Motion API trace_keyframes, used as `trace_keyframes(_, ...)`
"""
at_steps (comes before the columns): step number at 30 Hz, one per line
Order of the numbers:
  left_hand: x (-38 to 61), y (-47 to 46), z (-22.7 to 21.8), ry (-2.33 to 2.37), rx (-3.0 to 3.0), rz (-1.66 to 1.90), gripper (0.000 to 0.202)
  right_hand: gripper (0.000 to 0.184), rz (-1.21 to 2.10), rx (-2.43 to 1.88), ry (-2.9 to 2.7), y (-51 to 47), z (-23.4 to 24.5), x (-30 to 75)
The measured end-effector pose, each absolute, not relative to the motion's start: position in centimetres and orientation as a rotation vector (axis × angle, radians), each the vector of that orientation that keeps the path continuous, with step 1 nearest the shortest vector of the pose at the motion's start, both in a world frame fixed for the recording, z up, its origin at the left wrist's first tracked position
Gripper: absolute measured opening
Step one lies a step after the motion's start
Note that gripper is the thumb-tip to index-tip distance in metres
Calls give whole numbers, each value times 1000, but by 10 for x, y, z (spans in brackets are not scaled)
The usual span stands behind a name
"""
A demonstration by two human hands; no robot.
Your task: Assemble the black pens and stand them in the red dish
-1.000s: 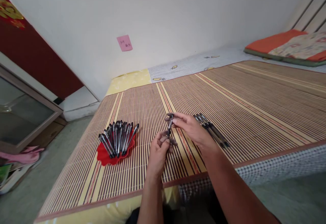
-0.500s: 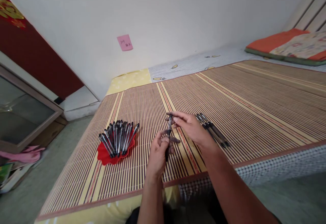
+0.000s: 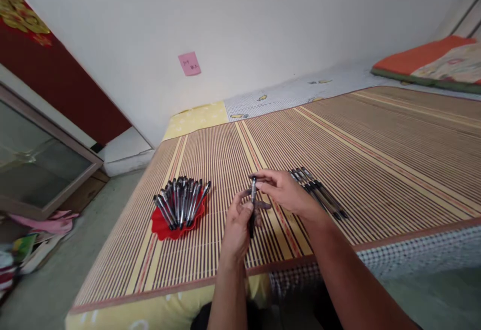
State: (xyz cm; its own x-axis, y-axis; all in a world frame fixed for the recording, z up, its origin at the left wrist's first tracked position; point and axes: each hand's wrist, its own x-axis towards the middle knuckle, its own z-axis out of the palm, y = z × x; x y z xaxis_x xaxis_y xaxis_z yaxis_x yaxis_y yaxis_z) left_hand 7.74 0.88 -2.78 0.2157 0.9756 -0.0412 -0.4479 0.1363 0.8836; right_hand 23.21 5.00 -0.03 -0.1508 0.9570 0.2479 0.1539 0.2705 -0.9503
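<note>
Both hands hold one black pen [image 3: 253,197] upright over the striped bamboo mat [image 3: 225,154]. My left hand [image 3: 237,227] is closed round the pen's lower barrel. My right hand [image 3: 283,192] pinches the pen's top end between thumb and fingers. To the left, a red dish [image 3: 161,226] holds several black pens [image 3: 182,201] fanned out. A row of several more pens [image 3: 319,197] lies flat on the mat just right of my right hand.
The mat covers a bed with a yellow sheet [image 3: 195,117] at its far end. An orange pillow [image 3: 432,57] lies at the far right. A pink note [image 3: 189,63] sticks on the white wall. A glass-fronted cabinet [image 3: 33,165] and clutter [image 3: 26,240] stand on the floor to the left.
The view has shifted slightly, so everything sits a little further right. Both hands keep hold of the pen; my left hand has slid slightly lower on it.
</note>
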Motion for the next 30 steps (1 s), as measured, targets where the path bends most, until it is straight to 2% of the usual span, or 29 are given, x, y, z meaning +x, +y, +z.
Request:
trace_keyframes(7, 80, 8, -28, 764, 950, 1180, 37, 32, 1088, -1042, -1447, 53, -8, 233)
trace_keyframes(19, 71, 11, -31, 1107, 1269, 1172, 12, 40, 1084, -1152, -1262, 56, -12, 237)
trace_keyframes(24, 55, 10, -16, 1235, 1297, 1255, 12, 45, 1074, -1192, -1292, 55, -10, 239)
trace_keyframes(30, -18, 17, -8, 1510, 1303, 1419, 27, 38, 1083, -1182, -1356, 56, -10, 242)
